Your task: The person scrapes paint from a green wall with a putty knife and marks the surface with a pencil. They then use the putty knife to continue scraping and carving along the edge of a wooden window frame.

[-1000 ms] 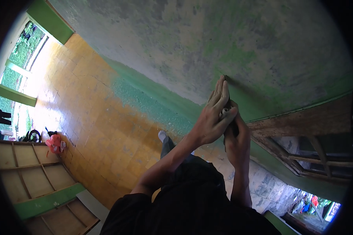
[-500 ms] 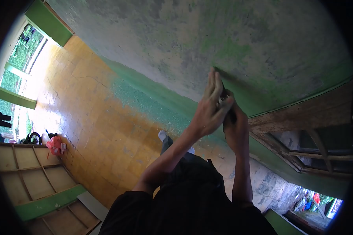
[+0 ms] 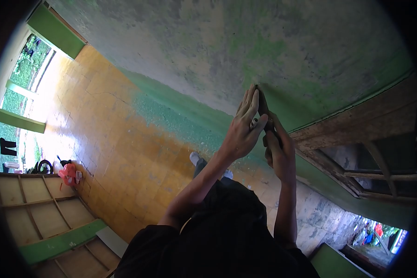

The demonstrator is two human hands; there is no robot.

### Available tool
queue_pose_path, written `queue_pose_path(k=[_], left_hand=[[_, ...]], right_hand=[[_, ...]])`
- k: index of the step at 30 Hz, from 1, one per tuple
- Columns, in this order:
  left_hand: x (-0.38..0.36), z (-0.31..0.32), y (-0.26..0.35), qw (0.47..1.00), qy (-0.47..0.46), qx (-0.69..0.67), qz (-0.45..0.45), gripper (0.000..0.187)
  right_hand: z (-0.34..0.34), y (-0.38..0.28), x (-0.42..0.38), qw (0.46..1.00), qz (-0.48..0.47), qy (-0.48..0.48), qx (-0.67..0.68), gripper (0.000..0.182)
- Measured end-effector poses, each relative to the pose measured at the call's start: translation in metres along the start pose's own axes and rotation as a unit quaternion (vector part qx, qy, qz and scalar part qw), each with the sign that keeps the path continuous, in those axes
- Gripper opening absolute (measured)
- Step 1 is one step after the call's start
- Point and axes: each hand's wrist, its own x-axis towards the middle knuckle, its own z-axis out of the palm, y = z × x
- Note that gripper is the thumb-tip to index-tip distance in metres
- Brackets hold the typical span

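Against the patchy wall (image 3: 208, 51) rests the tip of a dark, flat-bladed scraper (image 3: 262, 103), seen almost edge-on. My right hand (image 3: 281, 153) is closed round its lower end, thumb along the near side. Straight, close-together fingers of my left hand (image 3: 245, 127) lie along the blade, with the thumb bent towards it; the palm side is hidden. A small pale ring-like object (image 3: 254, 123) shows at the base of the left fingers. Green paint remnants and grey bare patches cover the wall around the blade tip.
Pale flakes (image 3: 171, 123) lie on the tiled floor (image 3: 116, 134) along the wall's foot. A wooden-framed window (image 3: 356, 171) is at right. On the left are a pink bag (image 3: 67, 173), a wheel (image 3: 45, 167) and a framed panel (image 3: 32, 199).
Both hands have shifted slightly, the right one lower and a little apart from the left. More of the scraper blade now shows between them.
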Motion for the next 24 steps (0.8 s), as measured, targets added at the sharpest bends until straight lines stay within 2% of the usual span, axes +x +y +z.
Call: queue_pose_path(k=[2,6,8,11,14,17,20,24], left_hand=[[-0.002,0.005,-0.001,1.000,-0.002,0.021,0.010,0.071],[0.001,0.008,-0.001,1.000,-0.008,-0.012,0.014,0.073],[0.007,0.005,0.000,0.998,0.021,-0.055,-0.018,0.073],[0.004,-0.001,0.004,0.997,0.006,-0.062,-0.038,0.074],[0.009,-0.005,0.003,0.997,-0.008,-0.065,-0.040,0.073],[0.007,-0.002,0.009,0.994,-0.016,-0.086,-0.063,0.074],[0.005,-0.004,0.010,0.998,-0.028,-0.051,-0.036,0.074],[0.014,-0.015,-0.001,0.994,0.046,-0.070,-0.071,0.070]], right_hand=[[-0.003,0.004,0.003,0.999,-0.002,-0.001,-0.039,0.048],[0.006,0.011,0.017,0.985,-0.143,0.025,-0.098,0.046],[0.014,0.010,0.025,0.971,-0.211,0.038,-0.107,0.045],[0.019,0.002,0.018,0.979,-0.158,0.025,-0.127,0.043],[0.025,-0.004,0.016,0.978,-0.183,0.044,-0.092,0.040],[0.020,0.004,0.013,0.982,-0.139,0.037,-0.126,0.039],[0.017,0.013,0.018,0.969,-0.221,0.057,-0.092,0.038],[0.025,0.004,0.049,0.973,-0.181,-0.006,-0.140,0.037]])
